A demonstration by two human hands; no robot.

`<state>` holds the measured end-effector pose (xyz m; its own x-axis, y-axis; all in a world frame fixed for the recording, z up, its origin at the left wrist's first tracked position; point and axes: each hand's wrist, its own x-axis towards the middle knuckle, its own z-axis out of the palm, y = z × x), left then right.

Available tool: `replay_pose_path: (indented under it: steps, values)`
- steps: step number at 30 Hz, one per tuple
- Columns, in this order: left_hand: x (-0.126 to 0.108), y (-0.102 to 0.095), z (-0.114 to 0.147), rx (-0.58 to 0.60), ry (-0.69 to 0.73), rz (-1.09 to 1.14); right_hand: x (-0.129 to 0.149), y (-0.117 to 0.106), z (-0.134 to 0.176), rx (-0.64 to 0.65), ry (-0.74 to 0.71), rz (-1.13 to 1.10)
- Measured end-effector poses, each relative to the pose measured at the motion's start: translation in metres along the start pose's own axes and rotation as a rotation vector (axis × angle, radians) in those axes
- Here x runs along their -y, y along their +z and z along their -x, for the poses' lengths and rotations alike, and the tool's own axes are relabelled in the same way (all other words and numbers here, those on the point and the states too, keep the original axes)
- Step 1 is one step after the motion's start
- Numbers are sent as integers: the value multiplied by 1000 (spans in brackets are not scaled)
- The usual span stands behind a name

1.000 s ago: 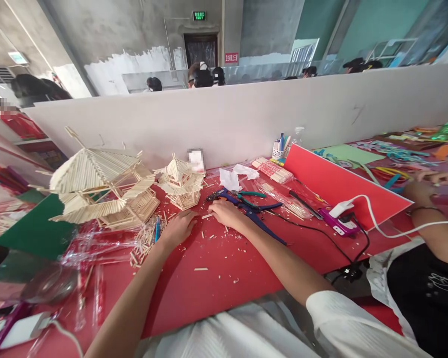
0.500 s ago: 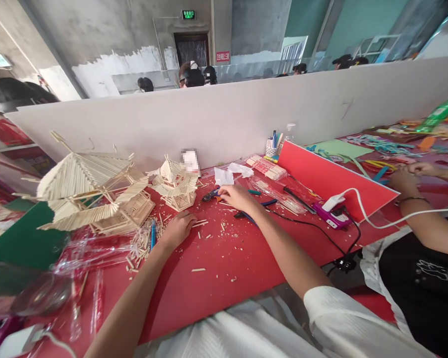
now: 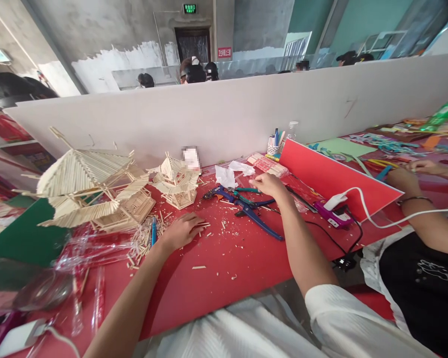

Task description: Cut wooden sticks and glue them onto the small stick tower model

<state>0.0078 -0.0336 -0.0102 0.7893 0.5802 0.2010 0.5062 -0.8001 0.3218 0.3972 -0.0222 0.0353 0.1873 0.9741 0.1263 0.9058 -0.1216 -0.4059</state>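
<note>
My left hand (image 3: 183,229) rests on the red table, fingers stretched out, with short wooden sticks (image 3: 204,225) at the fingertips. Beyond it stands a small pavilion model (image 3: 177,184) of thin sticks; a larger stick pavilion (image 3: 85,174) is further left. My right hand (image 3: 271,185) hovers above the tools, fingers bent together; what they hold, if anything, is too small to make out. Below it lie teal-handled pliers (image 3: 249,190) and a long blue-handled tool (image 3: 259,223) with a dark tip and a small orange part.
Loose stick pieces (image 3: 136,251) lie around a blue pen (image 3: 154,231). White tissues (image 3: 226,176), stick packs (image 3: 271,165) and a pen holder (image 3: 273,145) are at the back. A red board (image 3: 336,179) and purple power strip (image 3: 334,215) stand right. A co-worker's hands (image 3: 414,171) are beyond.
My right hand has moved right, away from the dark tip of the blue-handled tool, uncovering the tools. My left hand has shifted slightly right and its fingers have stretched.
</note>
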Motion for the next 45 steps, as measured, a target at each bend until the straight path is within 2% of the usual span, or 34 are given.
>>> replay_pose_path:
  steps: [3,8,13,15,18,23,25,30,34,41,43,45]
  values:
    - [1,-4,3,28,-10,12,0,-1,0,39,18,-15]
    - [-1,-6,2,45,-50,51,3,-3,3,-30,6,42]
    - [-13,-2,-1,71,-135,90,23,0,7,-74,-86,33]
    - [-16,1,-1,71,-156,100,36,4,9,-47,-170,20]
    - [-17,4,1,48,-152,60,58,17,16,69,-321,49]
    - [-10,7,4,-36,-71,3,92,43,28,125,-393,280]
    - [-5,6,3,-83,-98,59,100,50,30,137,-390,312]
    - [6,4,-4,-185,-290,353,107,57,29,156,-387,373]
    - [8,4,-8,-187,-321,520,109,60,30,174,-408,379]
    - [3,4,-10,-213,-365,568,113,61,36,187,-459,281]
    - [1,4,-11,-207,-365,586,114,63,36,201,-476,131]
    - [-2,4,-12,-208,-361,589,116,68,35,242,-467,-130]
